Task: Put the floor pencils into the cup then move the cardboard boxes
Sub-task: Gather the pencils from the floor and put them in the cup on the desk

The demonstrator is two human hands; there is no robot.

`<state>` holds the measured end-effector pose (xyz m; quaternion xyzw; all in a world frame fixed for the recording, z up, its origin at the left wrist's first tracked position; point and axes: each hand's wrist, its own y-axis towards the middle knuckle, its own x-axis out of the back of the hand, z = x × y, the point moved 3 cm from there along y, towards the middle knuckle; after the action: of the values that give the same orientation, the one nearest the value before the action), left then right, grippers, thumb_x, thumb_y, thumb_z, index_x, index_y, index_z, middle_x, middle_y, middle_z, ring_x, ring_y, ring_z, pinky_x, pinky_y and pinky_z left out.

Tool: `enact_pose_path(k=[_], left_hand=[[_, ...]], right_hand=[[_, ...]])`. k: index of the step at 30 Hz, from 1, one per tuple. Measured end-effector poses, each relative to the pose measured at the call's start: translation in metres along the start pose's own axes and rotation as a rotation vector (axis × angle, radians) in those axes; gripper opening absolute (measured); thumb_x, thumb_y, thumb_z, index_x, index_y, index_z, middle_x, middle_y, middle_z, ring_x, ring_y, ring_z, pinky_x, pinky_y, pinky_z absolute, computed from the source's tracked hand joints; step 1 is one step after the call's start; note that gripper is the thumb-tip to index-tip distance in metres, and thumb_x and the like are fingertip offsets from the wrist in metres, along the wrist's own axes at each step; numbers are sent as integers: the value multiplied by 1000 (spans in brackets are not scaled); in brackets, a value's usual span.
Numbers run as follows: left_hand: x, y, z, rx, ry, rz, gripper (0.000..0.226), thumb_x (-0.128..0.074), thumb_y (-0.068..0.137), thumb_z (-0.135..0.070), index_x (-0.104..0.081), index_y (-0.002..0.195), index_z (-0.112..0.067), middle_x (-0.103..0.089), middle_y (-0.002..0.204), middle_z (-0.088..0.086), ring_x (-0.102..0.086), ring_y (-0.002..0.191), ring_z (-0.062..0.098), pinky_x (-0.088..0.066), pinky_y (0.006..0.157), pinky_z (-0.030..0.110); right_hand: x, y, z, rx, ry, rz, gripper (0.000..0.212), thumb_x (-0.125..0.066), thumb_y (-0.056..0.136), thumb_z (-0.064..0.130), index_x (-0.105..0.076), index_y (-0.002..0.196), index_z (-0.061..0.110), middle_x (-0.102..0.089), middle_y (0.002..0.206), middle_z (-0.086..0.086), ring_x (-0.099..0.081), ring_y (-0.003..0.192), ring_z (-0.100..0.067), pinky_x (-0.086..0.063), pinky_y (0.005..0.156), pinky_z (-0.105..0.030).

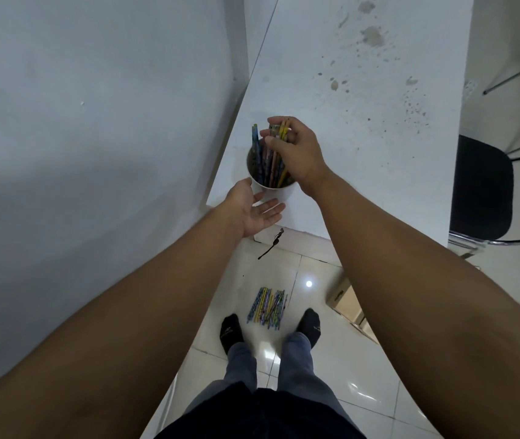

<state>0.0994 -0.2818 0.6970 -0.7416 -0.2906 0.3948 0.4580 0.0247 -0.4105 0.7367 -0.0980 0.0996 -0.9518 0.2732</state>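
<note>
While we are standing at the table [363, 128], our right hand [296, 153] is pinching the tops of a bunch [281, 131] of pencils in the middle of the frame, thumb on one side and fingers on the other. Their lower ends are sitting down in the white cup [280, 193]. Our left hand [253, 210] is lying spread, palm up, just beside the cup at its lower left. We cannot tell if it is touching the cup.

More floor pencils [266, 307] are lying in a tidy pile on the tiles between our feet, low in the middle of the frame. A box [342, 296] is peeking out low on the right, mostly hiding behind our right arm.

We are thinking the pencils are light, hard and thin. They are round, so they are likely to be rolling and slipping if we grab them loosely. Taking a few at once around their middles is looking best, then letting them slide in end first. The cup is looking light too, and the tall pencils are making it easy to tip, so the spread hand is good to have by its side. The box is looking stiff but easy to dent, and we are guessing two hands on its sides are best. How heavy it is we cannot tell.
</note>
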Motion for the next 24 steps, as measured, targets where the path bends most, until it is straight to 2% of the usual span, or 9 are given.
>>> enact_pose_path(k=[2, 9, 12, 15, 17, 20, 24], left_hand=[[-2, -4, 2, -9, 4, -4, 48, -44, 108, -49, -55, 131, -8, -61, 136, 23, -66, 117, 39, -45, 115, 51], [2, -21, 13, -33, -7, 12, 51, -45, 107, -48, -50, 139, -8, -60, 134, 25, -67, 115, 42, -46, 113, 53], [4, -26, 15, -30, -20, 23, 51, -45, 107, -49, -50, 138, -9, -61, 133, 25, -67, 114, 43, -47, 113, 54], [12, -34, 16, -37, -19, 39, 51, -45, 107, -51, -53, 136, -10, -63, 130, 24, -68, 112, 42, -47, 112, 55], [19, -40, 15, -45, -13, 41, 52, -43, 107, -53, -55, 134, -10, -65, 129, 22, -69, 112, 41, -48, 110, 56], [29, -51, 16, -61, 26, 52, 52, -42, 106, -55, -57, 131, -13, -68, 127, 18, -69, 113, 37, -49, 108, 56], [39, -64, 22, -94, 84, 69, 48, -44, 105, -56, -60, 126, -15, -73, 123, 13, -72, 111, 32, -51, 104, 52]], right_hand=[[4, -4, 4, 23, 8, -28, 34, -67, 99, 6, -67, 132, 14, -78, 119, -4, -72, 114, -11, -55, 100, -24], [5, -21, 18, 142, -27, -133, 46, -58, 100, 0, -59, 145, 11, -62, 146, -6, -56, 138, -11, -46, 115, -25], [5, -26, 21, 184, -87, -178, 45, -58, 101, 7, -62, 144, 18, -59, 151, 3, -54, 130, 6, -40, 105, -5], [3, -36, 24, 223, -145, -224, 40, -62, 99, 17, -67, 138, 28, -54, 156, 9, -45, 145, -4, -27, 103, 5], [3, -45, 28, 255, -163, -267, 36, -63, 98, 19, -69, 132, 29, -56, 152, 10, -46, 145, -5, -27, 105, 3], [2, -65, 33, 289, -174, -336, 28, -64, 97, 21, -71, 124, 26, -65, 134, 9, -56, 128, 1, -37, 101, -4], [1, -103, 21, 256, -132, -410, 21, -65, 98, 16, -71, 118, 18, -70, 120, 4, -62, 112, -4, -54, 96, -29]])
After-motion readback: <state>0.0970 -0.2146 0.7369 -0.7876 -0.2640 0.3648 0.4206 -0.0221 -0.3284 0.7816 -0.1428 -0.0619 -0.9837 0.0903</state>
